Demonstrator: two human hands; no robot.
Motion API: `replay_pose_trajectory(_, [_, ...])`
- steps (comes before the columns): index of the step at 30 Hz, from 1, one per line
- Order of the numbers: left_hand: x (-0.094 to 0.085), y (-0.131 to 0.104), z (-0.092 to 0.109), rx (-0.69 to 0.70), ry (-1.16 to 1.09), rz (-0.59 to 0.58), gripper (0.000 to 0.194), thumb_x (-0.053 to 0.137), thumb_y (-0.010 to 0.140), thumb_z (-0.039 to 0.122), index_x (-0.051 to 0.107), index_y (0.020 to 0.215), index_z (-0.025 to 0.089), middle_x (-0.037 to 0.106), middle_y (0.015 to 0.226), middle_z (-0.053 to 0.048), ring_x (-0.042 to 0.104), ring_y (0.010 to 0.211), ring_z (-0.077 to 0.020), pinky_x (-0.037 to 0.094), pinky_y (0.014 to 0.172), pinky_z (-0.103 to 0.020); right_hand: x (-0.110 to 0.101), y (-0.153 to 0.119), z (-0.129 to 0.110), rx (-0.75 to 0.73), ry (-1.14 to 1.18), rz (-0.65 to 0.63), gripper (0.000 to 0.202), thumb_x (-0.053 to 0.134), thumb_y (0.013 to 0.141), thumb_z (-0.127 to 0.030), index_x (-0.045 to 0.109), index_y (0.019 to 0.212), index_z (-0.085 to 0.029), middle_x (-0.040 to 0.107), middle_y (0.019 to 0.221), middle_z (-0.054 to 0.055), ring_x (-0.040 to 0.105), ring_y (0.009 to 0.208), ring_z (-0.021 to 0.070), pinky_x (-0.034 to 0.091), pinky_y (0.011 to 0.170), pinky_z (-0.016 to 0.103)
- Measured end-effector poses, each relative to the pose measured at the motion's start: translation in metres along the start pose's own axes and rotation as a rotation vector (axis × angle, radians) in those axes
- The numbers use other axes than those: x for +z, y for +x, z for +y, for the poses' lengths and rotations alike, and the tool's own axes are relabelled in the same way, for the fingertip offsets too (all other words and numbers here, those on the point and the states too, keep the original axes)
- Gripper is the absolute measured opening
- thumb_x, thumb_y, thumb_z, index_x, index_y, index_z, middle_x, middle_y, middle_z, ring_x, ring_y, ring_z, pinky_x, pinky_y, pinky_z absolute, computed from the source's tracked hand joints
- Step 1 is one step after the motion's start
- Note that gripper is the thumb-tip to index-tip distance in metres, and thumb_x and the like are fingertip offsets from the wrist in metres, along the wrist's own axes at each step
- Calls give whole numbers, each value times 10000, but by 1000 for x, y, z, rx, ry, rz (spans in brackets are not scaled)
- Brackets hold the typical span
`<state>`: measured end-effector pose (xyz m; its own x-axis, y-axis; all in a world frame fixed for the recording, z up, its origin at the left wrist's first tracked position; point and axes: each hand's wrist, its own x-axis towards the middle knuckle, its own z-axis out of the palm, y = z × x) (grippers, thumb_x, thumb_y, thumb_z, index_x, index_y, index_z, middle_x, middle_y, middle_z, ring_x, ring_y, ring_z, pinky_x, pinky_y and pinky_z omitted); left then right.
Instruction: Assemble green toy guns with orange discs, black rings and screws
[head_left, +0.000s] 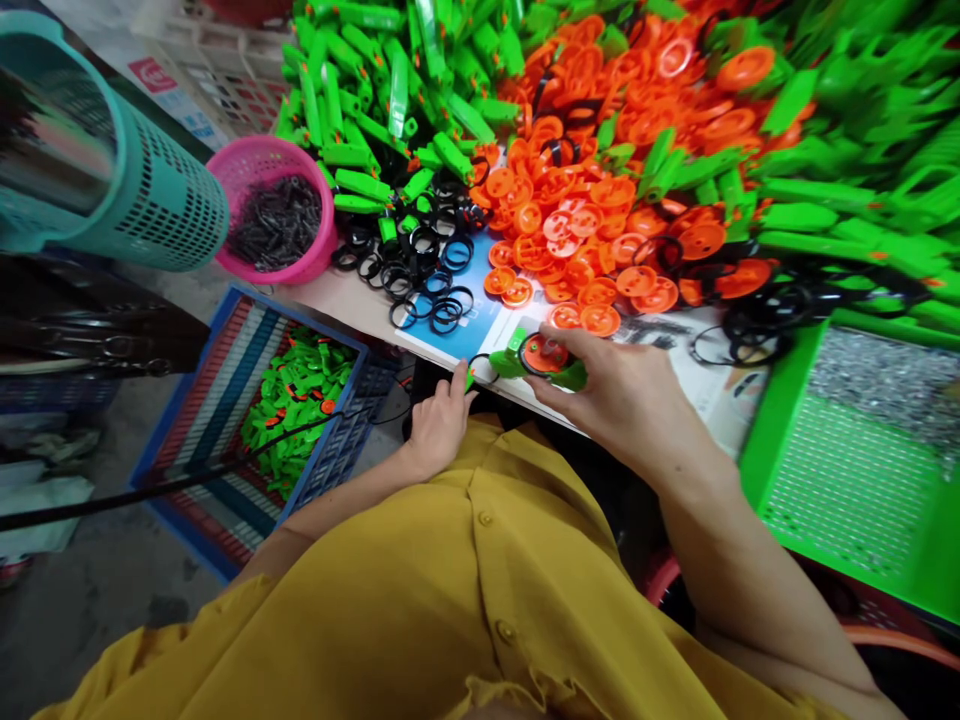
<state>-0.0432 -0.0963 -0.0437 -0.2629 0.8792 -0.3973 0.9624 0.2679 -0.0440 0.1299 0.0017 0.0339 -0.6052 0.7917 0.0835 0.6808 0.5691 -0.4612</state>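
My right hand (626, 385) grips a green plastic part (512, 358) at the table's front edge, with fingers and thumb around its right end. Set on this part is an orange disc (546, 355) with a dark rim. My left hand (439, 425) is closed, its fingertips at a thin black ring (491, 377) by the left end of the green part. A small green bit shows at those fingertips; whether it belongs to the part I cannot tell. Just beyond lie several loose black rings (446, 312) and a heap of orange discs (574, 225).
Green plastic pieces (397, 85) pile up at the back. At left stand a pink basket (326, 225) of dark small parts and a teal basket (176, 190). A blue crate (180, 535) with green pieces sits lower left. A green tray (772, 450) with small metal parts is at right.
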Motion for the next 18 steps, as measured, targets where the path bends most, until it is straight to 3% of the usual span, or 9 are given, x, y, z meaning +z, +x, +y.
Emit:
replay_pose_trajectory(10, [-3,10,2,-30,66,32,630,362,1033,453,210,1590,202,741,898,-148,736,767,-234,543,682,-276,0,-2,1,1,19,4,386,604,855,-308,660,1202,-149,766,902,117,702,730,253,435,597,295])
replay_pose_trajectory(18, [-4,10,3,-30,106,3,614,344,1042,430,205,1590,192,747,879,-159,747,775,-250,557,692,-300,-2,-1,-1,29,27,-17,338,618,840,-287,672,1147,-156,757,851,114,702,721,266,422,593,298])
